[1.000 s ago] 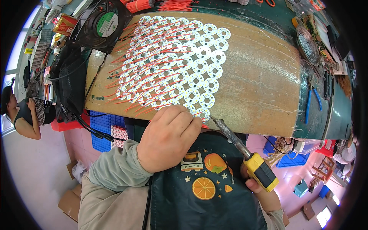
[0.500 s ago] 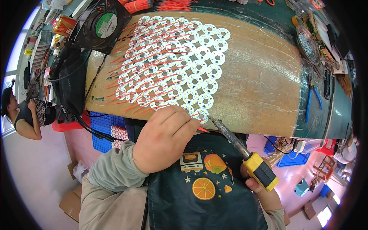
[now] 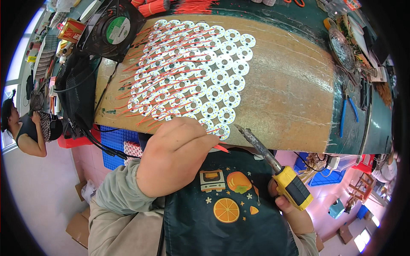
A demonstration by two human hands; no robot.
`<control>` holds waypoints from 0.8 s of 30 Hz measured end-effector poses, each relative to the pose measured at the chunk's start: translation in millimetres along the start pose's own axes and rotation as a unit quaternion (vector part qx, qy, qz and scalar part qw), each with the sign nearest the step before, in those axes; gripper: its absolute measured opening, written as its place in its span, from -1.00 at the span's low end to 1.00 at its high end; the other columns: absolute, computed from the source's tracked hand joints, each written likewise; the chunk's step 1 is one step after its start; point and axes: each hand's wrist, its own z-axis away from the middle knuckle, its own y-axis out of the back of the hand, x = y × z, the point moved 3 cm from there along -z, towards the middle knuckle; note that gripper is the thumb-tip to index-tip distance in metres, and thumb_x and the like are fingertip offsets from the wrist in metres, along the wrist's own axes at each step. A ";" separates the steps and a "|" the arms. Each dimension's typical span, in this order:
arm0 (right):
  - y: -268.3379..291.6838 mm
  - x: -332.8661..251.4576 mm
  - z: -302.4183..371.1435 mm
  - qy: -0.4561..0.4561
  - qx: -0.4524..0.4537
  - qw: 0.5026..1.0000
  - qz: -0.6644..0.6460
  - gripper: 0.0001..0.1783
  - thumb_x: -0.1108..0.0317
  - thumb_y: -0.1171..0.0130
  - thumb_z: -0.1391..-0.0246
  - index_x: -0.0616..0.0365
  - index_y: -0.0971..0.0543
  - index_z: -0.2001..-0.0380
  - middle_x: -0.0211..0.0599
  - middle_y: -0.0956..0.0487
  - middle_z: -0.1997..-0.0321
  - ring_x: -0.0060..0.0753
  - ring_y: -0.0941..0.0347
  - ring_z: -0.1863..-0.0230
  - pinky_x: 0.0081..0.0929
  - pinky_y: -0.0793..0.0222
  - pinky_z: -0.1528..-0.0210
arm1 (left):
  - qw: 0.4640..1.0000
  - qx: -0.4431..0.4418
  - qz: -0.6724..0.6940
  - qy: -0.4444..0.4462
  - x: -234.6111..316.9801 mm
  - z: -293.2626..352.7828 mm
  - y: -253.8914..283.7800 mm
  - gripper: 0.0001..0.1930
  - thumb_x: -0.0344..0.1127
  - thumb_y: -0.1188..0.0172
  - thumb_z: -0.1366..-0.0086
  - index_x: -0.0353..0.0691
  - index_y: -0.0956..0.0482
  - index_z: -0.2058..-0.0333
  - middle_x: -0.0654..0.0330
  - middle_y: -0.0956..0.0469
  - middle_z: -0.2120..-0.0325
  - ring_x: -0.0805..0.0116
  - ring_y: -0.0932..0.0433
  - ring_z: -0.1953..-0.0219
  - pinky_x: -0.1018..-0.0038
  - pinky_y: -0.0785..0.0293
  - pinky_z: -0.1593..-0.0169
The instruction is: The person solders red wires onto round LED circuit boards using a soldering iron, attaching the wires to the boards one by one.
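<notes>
White ring-shaped LED boards (image 3: 220, 77) lie in close rows on a brown board (image 3: 290, 85). Thin red wires (image 3: 171, 71) stretch across the left and middle rows. My left hand (image 3: 177, 153) is closed at the near edge of the rows, pinching red wire (image 3: 221, 148) whose ends stick out by the fingertips. Just beyond those fingers lies the nearest ring board (image 3: 221, 131). My right hand (image 3: 288, 209) is wrapped round the yellow handle of a soldering iron (image 3: 292, 187). Its dark tip is a little right of that ring board, apart from it.
A black fan (image 3: 113, 30) stands at the back left, with bundles of red wire (image 3: 156, 7) beside it. Blue-handled pliers (image 3: 347, 111) and a round metal dish (image 3: 342, 49) are on the right. Another person (image 3: 25, 132) is at far left.
The soldering iron's tip has drawn slightly right, away from the nearest ring board. My left hand has shifted a little left, still pinching the red wire; the ring boards have slid slightly left too.
</notes>
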 end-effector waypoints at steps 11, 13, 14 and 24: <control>-7.3 -0.1 -15.4 0.025 -0.010 0.999 -0.029 -0.67 0.18 -0.36 -0.02 0.09 -0.44 0.58 -0.38 -0.39 0.65 -0.27 -0.32 0.65 -0.38 -0.20 0.60 | 0.999 0.023 -0.026 0.006 -14.9 -14.6 -7.0 -0.76 -0.59 -0.34 -0.01 -0.24 -0.67 0.29 0.15 -0.58 0.39 0.15 -0.57 0.31 0.29 -0.48 0.22; -7.6 0.2 -16.1 0.020 -0.012 0.999 -0.040 -0.66 0.18 -0.36 -0.02 0.09 -0.44 0.58 -0.38 -0.39 0.64 -0.27 -0.32 0.65 -0.38 -0.20 0.60 | 0.998 0.038 -0.042 0.004 -16.2 -12.6 -8.7 -0.76 -0.59 -0.35 0.00 -0.23 -0.67 0.30 0.17 -0.57 0.42 0.16 -0.57 0.32 0.30 -0.48 0.22; -7.2 0.8 -16.5 0.015 -0.014 0.998 -0.051 -0.66 0.17 -0.36 -0.03 0.09 -0.44 0.58 -0.39 -0.39 0.64 -0.28 -0.32 0.65 -0.38 -0.20 0.59 | 0.998 0.037 -0.041 0.003 -16.9 -13.4 -9.3 -0.76 -0.59 -0.35 0.00 -0.23 -0.67 0.30 0.17 -0.57 0.42 0.16 -0.57 0.32 0.30 -0.48 0.22; -9.4 -4.1 -25.6 0.024 -0.026 0.999 0.005 -0.69 0.13 -0.36 -0.02 0.09 -0.50 0.52 -0.36 -0.43 0.60 -0.24 -0.38 0.64 -0.38 -0.25 0.58 | 0.997 0.047 -0.062 -0.024 -21.8 -22.0 -18.5 -0.73 -0.59 -0.31 0.07 -0.25 -0.66 0.31 0.19 -0.53 0.45 0.18 -0.56 0.34 0.32 -0.47 0.23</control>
